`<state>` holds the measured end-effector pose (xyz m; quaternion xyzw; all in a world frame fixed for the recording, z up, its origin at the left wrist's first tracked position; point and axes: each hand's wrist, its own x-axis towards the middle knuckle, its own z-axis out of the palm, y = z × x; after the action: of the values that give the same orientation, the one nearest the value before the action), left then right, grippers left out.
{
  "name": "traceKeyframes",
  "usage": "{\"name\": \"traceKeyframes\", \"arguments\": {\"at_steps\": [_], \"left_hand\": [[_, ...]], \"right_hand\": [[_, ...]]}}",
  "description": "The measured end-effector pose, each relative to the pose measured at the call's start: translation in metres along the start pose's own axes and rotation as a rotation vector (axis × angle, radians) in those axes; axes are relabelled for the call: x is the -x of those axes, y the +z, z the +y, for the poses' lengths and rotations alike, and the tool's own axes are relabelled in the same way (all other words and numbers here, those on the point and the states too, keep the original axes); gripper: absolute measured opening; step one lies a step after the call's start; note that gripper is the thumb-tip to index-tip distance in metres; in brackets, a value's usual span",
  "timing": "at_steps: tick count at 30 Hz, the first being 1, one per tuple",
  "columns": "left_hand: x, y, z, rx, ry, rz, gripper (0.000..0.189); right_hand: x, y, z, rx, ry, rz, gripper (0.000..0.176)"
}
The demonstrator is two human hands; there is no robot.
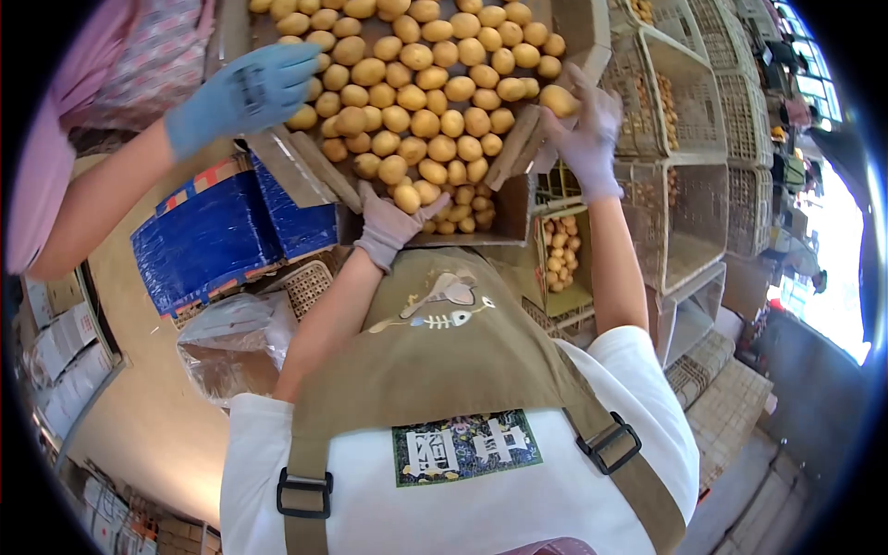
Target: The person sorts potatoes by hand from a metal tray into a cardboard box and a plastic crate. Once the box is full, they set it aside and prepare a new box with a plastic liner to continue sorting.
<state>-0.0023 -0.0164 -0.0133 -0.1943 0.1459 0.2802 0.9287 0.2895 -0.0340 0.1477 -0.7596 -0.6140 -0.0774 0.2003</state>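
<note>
My right hand point(589, 134), in a pale glove, is closed round a yellow-brown potato point(558, 100) at the right side of a wooden sorting tray point(578, 37). My left hand point(393, 227), also gloved, is at the tray's narrow front outlet. Its thumb and fingers are spread apart, touching a potato point(406, 197) at the lip. Many loose potatoes point(416, 97) cover the tray, and more lie in a box point(511, 217) just below the outlet. Wooden boards point(513, 148) flank that outlet.
Another person's blue-gloved hand point(248, 97) reaches over the tray from the left. A blue-wrapped carton point(208, 236) and a plastic-lined box point(236, 347) stand at left. Stacked crates point(689, 199) line the right, with a smaller crate of potatoes point(539, 264) near my right forearm.
</note>
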Motion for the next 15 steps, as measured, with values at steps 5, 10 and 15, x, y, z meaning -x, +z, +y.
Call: {"name": "traceKeyframes", "arguments": {"at_steps": [5, 10, 15], "left_hand": [[-0.005, -0.001, 0.001, -0.061, 0.009, 0.043, 0.087], [-0.011, 0.002, 0.002, -0.072, -0.02, 0.107, 0.086], [-0.005, 0.001, 0.001, -0.44, 0.056, -0.096, 0.078]], "right_hand": [[0.121, -0.058, 0.046, -0.32, 0.44, 0.362, 0.056], [0.188, -0.079, 0.066, 0.033, 0.875, -0.054, 0.044], [0.148, -0.059, 0.025, -0.157, 0.641, 0.083, 0.039]]}}
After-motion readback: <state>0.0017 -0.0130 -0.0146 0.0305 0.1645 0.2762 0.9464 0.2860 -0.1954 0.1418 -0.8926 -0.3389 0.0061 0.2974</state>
